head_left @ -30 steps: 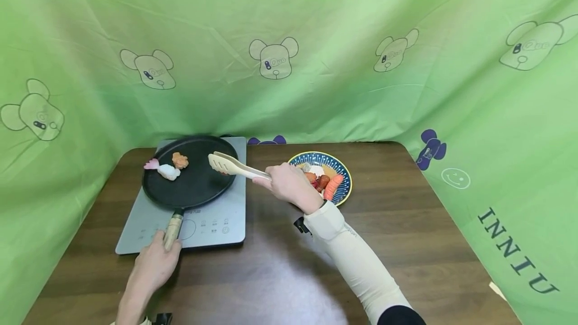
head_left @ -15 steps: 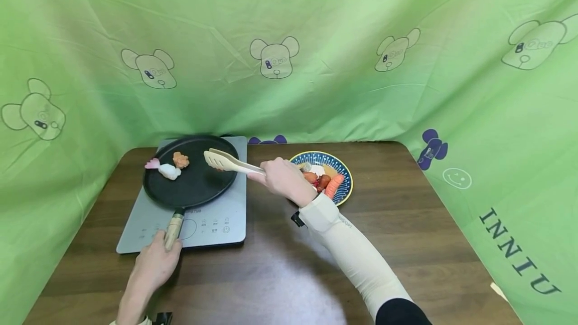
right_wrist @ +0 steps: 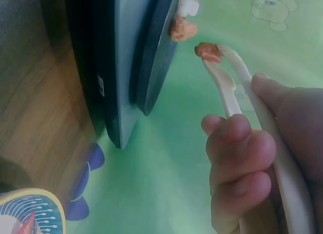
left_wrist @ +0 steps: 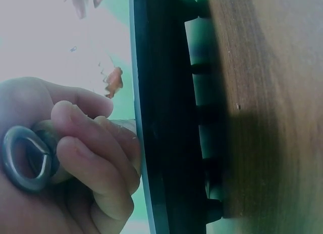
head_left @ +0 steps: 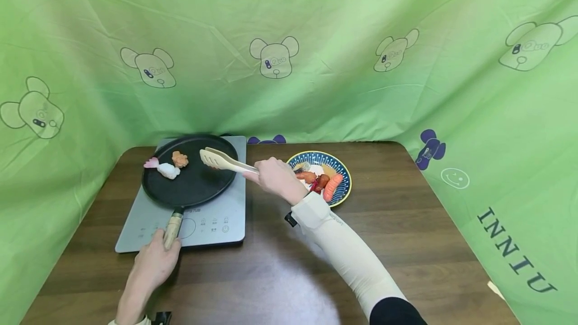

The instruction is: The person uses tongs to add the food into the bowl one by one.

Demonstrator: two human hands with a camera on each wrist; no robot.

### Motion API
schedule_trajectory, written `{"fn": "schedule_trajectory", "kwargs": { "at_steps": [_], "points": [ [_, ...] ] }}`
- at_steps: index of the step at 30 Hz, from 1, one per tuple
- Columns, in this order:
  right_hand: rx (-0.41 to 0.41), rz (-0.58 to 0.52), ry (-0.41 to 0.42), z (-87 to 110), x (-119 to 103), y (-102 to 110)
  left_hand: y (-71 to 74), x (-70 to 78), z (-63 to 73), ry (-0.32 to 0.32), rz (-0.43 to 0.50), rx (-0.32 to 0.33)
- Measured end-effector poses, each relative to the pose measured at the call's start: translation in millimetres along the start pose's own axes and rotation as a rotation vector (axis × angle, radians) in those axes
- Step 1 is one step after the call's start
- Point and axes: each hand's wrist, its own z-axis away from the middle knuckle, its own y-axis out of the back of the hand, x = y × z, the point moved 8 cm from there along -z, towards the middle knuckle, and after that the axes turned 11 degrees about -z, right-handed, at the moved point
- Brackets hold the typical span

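Observation:
My left hand (head_left: 155,263) grips the beige handle (head_left: 173,229) of a round black frying pan (head_left: 198,189); in the left wrist view the fingers (left_wrist: 96,163) curl round it, by the metal ring at its end. With my right hand (head_left: 275,177) I hold cream-coloured tongs (head_left: 226,161) above the right part of the pan. Between the tong tips is a small reddish-brown piece of food (right_wrist: 208,52), plain in the right wrist view and mostly hidden in the head view. A white shrimp with a pink tail (head_left: 167,170) and an orange-brown fried lump (head_left: 179,159) lie at the pan's left.
The pan sits on a grey induction cooktop (head_left: 212,237) at the table's left. Right of it, a blue patterned plate (head_left: 345,187) with a yellow rim bears several food pieces, partly behind my right hand. A green printed cloth (head_left: 338,99) hangs behind the wooden table (head_left: 406,214).
My right hand has moved a little left with the tongs, further over the pan, and more of the plate shows. My left hand and the pan have stayed in place.

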Motion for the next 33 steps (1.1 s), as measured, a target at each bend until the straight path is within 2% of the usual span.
{"fn": "schedule_trajectory", "kwargs": {
  "at_steps": [18, 33],
  "points": [
    [-0.047, 0.019, -0.053, -15.9, -2.3, -14.7, -2.3, 1.2, -1.4, -0.002, 0.006, -0.008],
    [-0.066, 0.052, -0.039, -36.1, -10.7, -23.3, -2.5, 0.0, -1.2, -0.004, 0.01, -0.027]
  ]
}}
